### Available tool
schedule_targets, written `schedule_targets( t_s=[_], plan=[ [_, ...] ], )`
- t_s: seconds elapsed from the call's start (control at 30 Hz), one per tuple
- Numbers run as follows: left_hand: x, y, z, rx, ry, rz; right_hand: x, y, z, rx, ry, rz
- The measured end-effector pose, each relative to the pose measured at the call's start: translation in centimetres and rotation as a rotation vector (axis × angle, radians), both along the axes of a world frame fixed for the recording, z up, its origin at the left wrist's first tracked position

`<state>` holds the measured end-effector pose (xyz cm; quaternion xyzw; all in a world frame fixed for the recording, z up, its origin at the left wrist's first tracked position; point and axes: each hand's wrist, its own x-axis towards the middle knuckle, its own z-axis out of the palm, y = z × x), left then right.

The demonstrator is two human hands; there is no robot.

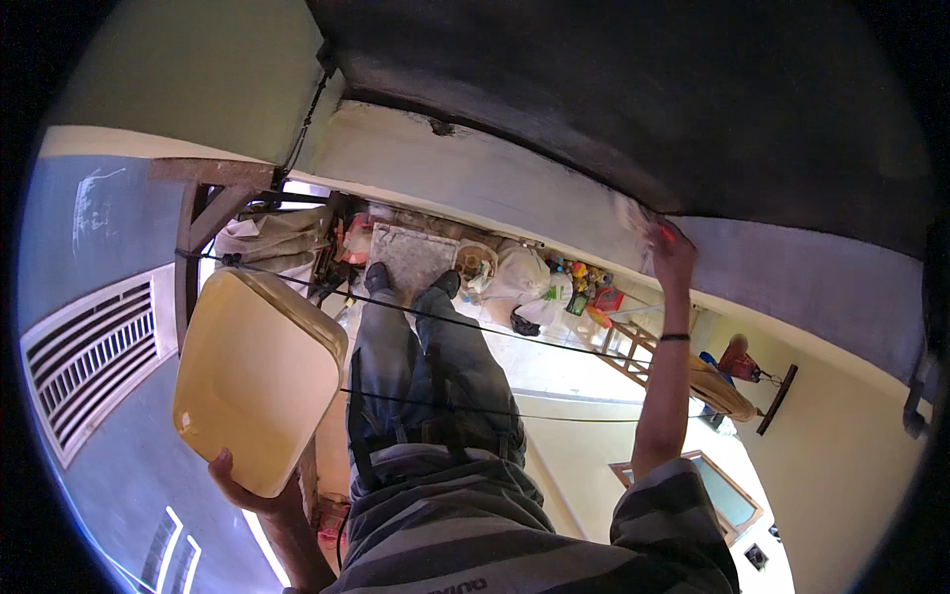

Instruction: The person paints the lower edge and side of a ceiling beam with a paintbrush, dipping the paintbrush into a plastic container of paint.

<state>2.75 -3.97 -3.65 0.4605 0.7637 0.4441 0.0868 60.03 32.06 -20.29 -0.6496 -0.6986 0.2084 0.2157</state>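
Note:
My left hand (259,492) grips the lower rim of a cream-yellow plastic basin (259,371), its thumb over the edge. The basin is tilted, and its wide inner side shows. My right arm reaches up and forward, a dark band round the wrist. High up, my right hand (673,255) is at the pale beam (475,163), just below the dark surface (633,89) above it. Its fingers look bent round a whitish, blurred thing (633,220) against the beam; what this is I cannot make out.
Thin dark cables (465,322) cross in front of my legs. Both feet stand on a grey slab (411,247) far below. Around it are sacks (517,272), a round basket (476,265) and a wooden ladder (628,348). A person (740,361) is at the far right. A slatted vent (99,351) is at left.

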Motion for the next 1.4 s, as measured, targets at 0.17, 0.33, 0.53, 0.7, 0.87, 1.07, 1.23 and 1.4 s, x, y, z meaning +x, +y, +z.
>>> schedule_targets(
  t_s=[0.17, 0.33, 0.53, 0.7, 0.87, 1.07, 1.23, 1.4],
  plan=[
    [-0.8, -1.3, -0.8, -0.039, 0.247, 0.004, -4.1, -0.7, 2.4, -0.063, -0.546, 0.15],
    [-1.4, -1.7, -0.9, 0.012, 0.001, 0.013, -14.0, 0.1, 2.5, -0.061, -0.459, 0.392],
    [-0.3, 1.1, 0.9, 0.036, -0.032, -0.028, -4.6, 1.1, 3.9, 0.001, -0.404, 0.306],
    [-0.9, -0.8, -0.1, 0.03, 0.147, -0.017, -4.3, 1.6, 3.2, -0.046, -0.448, 0.261],
    [-1.5, -1.3, 0.2, -0.079, 0.233, 0.02, -18.1, 2.2, 3.4, -0.017, -0.319, 0.383],
    [-0.9, -0.7, 0.4, 0.009, 0.062, 0.033, -11.6, 1.7, 3.9, -0.02, -0.307, 0.325],
    [-0.9, -0.8, 1.1, -0.1, 0.257, 0.01, -8.2, 1.4, 3.8, -0.076, -0.526, 0.183],
    [-1.0, -0.6, 0.1, -0.083, 0.103, 0.064, -19.4, 2.0, -1.6, 0.047, -0.397, 0.334]
  ],
)
